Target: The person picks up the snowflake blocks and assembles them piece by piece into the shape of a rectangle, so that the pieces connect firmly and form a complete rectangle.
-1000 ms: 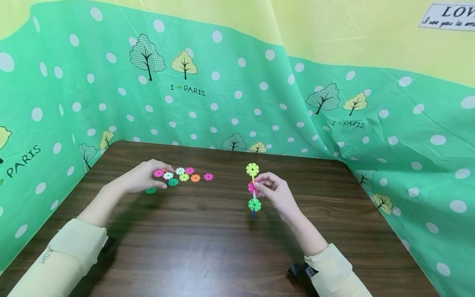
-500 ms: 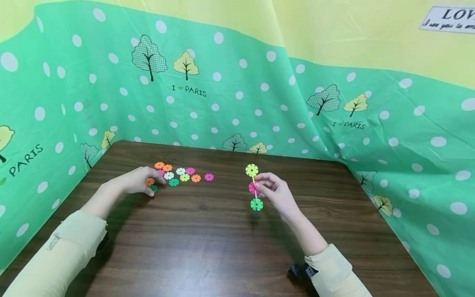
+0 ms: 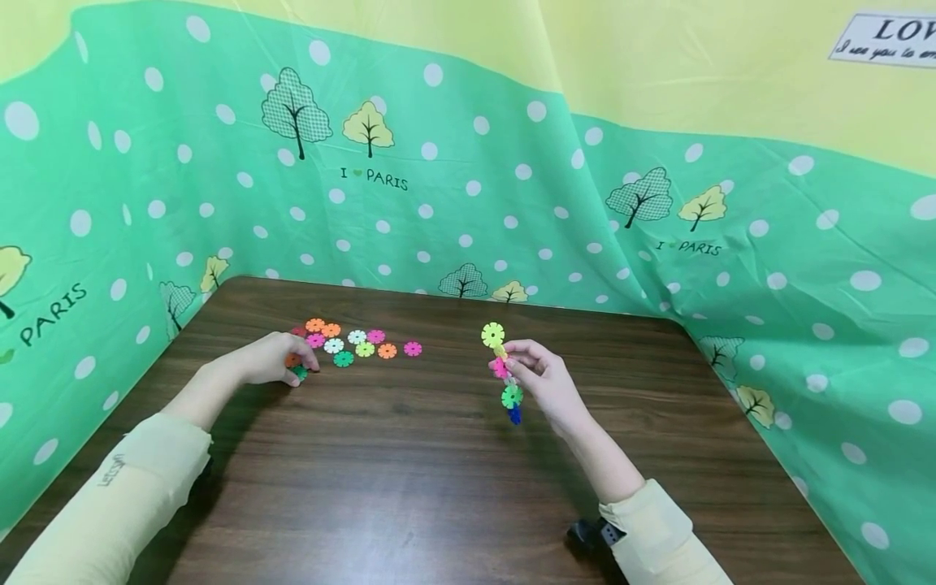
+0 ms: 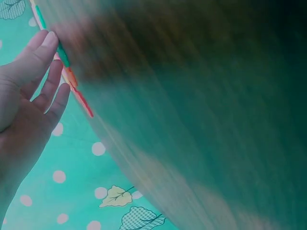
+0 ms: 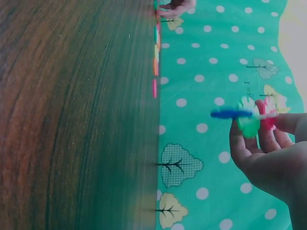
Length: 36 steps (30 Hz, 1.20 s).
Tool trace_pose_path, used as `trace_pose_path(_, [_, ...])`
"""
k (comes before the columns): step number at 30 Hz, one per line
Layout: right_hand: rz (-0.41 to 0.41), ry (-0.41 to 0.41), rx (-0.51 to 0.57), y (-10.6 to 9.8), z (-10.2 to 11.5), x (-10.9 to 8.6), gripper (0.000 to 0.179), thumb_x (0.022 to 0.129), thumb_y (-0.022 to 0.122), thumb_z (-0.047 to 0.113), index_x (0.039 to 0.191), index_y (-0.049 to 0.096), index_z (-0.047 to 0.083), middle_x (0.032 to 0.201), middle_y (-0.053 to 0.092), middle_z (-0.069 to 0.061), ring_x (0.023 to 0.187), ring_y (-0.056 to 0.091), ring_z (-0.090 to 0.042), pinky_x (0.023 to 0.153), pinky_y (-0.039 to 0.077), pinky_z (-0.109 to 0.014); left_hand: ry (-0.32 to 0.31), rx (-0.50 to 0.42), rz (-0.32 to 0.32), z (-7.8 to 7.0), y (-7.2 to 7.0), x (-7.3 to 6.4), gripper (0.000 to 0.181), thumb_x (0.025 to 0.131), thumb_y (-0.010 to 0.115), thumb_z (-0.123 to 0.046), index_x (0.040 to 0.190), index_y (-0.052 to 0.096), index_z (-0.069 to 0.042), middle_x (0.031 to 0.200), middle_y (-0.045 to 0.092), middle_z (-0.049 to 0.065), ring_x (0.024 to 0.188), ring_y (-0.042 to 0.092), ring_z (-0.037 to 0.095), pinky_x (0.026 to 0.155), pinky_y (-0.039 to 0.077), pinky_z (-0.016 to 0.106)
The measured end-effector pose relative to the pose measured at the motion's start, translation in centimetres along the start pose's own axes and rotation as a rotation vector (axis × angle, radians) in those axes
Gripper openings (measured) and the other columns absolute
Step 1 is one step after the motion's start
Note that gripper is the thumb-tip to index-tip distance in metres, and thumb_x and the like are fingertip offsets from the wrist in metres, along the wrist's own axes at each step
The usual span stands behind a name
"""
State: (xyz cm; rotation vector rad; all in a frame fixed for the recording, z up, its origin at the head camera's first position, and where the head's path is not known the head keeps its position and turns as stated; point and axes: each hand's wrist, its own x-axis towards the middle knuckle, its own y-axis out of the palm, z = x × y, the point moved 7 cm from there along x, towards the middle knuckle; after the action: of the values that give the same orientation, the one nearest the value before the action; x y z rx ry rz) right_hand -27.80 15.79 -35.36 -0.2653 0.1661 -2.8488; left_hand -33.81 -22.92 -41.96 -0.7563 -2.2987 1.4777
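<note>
My right hand (image 3: pixel 544 380) pinches a chain of slotted plastic snowflake discs between thumb and fingers, held up over the table. The chain runs from a yellow-green disc (image 3: pixel 493 334) through a pink disc (image 3: pixel 500 368) to a green disc (image 3: pixel 512 396), with a blue disc (image 3: pixel 515 415) at its lower end. In the right wrist view the blue disc (image 5: pixel 225 113) sticks out past the fingers. My left hand (image 3: pixel 265 358) reaches down at the left end of the loose discs, its fingertips at a dark green disc (image 3: pixel 300 373). An orange disc (image 3: pixel 292 360) is partly hidden under that hand.
Several loose snowflake discs lie flat on the brown table (image 3: pixel 409 487): orange, pink, white, yellow-green and green. A pink disc (image 3: pixel 413 348) lies rightmost, apart from the cluster. A green dotted curtain (image 3: pixel 439 203) hangs behind the table and along both sides.
My left hand has moved left and toward me, from over the loose discs to the dark green one, uncovering orange discs. The chain in my right hand has turned and tilted, showing the blue disc's face.
</note>
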Motion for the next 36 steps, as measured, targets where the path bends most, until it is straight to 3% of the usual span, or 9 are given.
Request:
trace_pose_path(10, [-0.008, 0.028, -0.051, 0.4, -0.1, 0.1, 0.022, 0.097, 0.050, 0.007, 0.117, 0.054, -0.002, 0.099, 0.063, -0.023, 0.079, 0.066, -0.025, 0.078, 0.056, -0.042, -0.032, -0.053, -0.037, 0.2, -0.2, 0.1, 0.021, 0.074, 0.078, -0.004, 0.091, 0.070, -0.014, 0.082, 0.058, -0.003, 0.078, 0.051, 0.014, 0.071, 0.047, 0.032])
trace_pose_path(14, [-0.004, 0.030, -0.049, 0.4, -0.3, 0.2, 0.023, 0.097, 0.050, 0.006, 0.117, 0.055, -0.003, 0.102, 0.060, -0.031, 0.077, 0.064, -0.018, 0.072, 0.056, -0.036, -0.048, -0.096, -0.096, -0.1, -0.9, 0.3, 0.018, 0.074, 0.078, -0.004, 0.088, 0.069, -0.011, 0.081, 0.063, -0.003, 0.076, 0.055, 0.013, 0.069, 0.048, 0.031])
trace_pose_path(17, [-0.012, 0.039, -0.063, 0.3, -0.4, 0.2, 0.023, 0.097, 0.050, 0.008, 0.117, 0.056, -0.002, 0.100, 0.064, -0.023, 0.076, 0.062, -0.012, 0.067, 0.056, -0.031, -0.059, -0.135, -0.150, -0.8, -1.7, 0.6, 0.016, 0.075, 0.077, -0.004, 0.089, 0.068, -0.008, 0.084, 0.067, 0.000, 0.078, 0.058, 0.014, 0.071, 0.050, 0.032])
trace_pose_path(21, [-0.026, 0.068, -0.070, 0.3, -0.5, 0.0, 0.026, 0.098, 0.051, 0.016, 0.116, 0.057, -0.001, 0.095, 0.069, -0.010, 0.077, 0.062, -0.012, 0.066, 0.054, -0.030, -0.056, -0.135, -0.227, -2.3, -2.8, 0.8, 0.016, 0.077, 0.076, -0.005, 0.090, 0.068, -0.005, 0.085, 0.067, 0.001, 0.077, 0.058, 0.015, 0.069, 0.049, 0.031])
trace_pose_path(25, [-0.029, 0.085, -0.079, 0.3, -0.5, -0.1, 0.032, 0.097, 0.055, 0.026, 0.116, 0.058, 0.001, 0.101, 0.068, -0.018, 0.077, 0.062, -0.013, 0.067, 0.055, -0.034, -0.029, -0.109, -0.323, -4.1, -3.8, 1.0, 0.015, 0.075, 0.078, -0.008, 0.086, 0.067, -0.008, 0.079, 0.064, -0.003, 0.072, 0.056, 0.014, 0.066, 0.048, 0.028])
trace_pose_path(30, [-0.028, 0.063, -0.118, 0.3, -0.4, -0.1, 0.030, 0.092, 0.063, 0.024, 0.113, 0.059, 0.003, 0.102, 0.066, -0.021, 0.078, 0.063, -0.014, 0.070, 0.055, -0.038, -0.008, -0.135, -0.417, -6.3, -4.9, 1.0, 0.011, 0.077, 0.078, -0.012, 0.083, 0.068, -0.013, 0.074, 0.062, -0.004, 0.069, 0.054, 0.014, 0.060, 0.046, 0.026])
trace_pose_path(33, [-0.027, 0.032, -0.146, 0.2, -0.3, 0.0, 0.029, 0.088, 0.067, 0.021, 0.109, 0.061, 0.002, 0.096, 0.067, -0.016, 0.078, 0.063, -0.014, 0.068, 0.055, -0.038, 0.015, -0.174, -0.449, -7.7, -5.4, 1.1, 0.008, 0.079, 0.076, -0.014, 0.083, 0.068, -0.015, 0.072, 0.062, -0.002, 0.059, 0.052, 0.014, 0.053, 0.045, 0.025])
trace_pose_path(36, [-0.033, -0.001, -0.185, 0.2, 0.0, 0.0, 0.027, 0.086, 0.070, 0.020, 0.105, 0.063, 0.002, 0.086, 0.066, -0.008, 0.075, 0.062, -0.015, 0.063, 0.054, -0.033, 0.037, -0.207, -0.485, -9.3, -6.1, 1.3, 0.008, 0.080, 0.075, -0.014, 0.083, 0.068, -0.017, 0.072, 0.063, -0.001, 0.057, 0.052, 0.013, 0.053, 0.045, 0.024])
